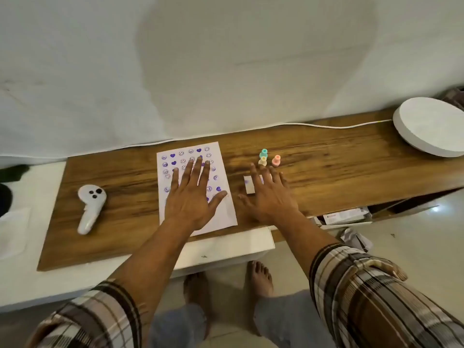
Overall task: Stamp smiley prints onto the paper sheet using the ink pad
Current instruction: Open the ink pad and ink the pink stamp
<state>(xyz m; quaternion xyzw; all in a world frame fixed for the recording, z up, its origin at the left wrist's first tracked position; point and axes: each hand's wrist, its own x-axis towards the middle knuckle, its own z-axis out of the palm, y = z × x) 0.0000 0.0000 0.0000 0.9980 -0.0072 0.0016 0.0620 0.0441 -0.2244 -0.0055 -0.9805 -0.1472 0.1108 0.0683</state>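
Left hand point(192, 197) is lying spread on one sheet point(227, 212); right hand point(270, 197) is covering one pad point(248, 187), fingers wide, three stamps point(263, 160) standing beyond.

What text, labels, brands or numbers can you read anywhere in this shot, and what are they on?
None can be read.
Paper sheet: only purple smiley and heart prints, no words.
White box under the right end of the table: a dark label, too small and blurred to read.
Ink pad, three stamps, white controller: no lettering visible.
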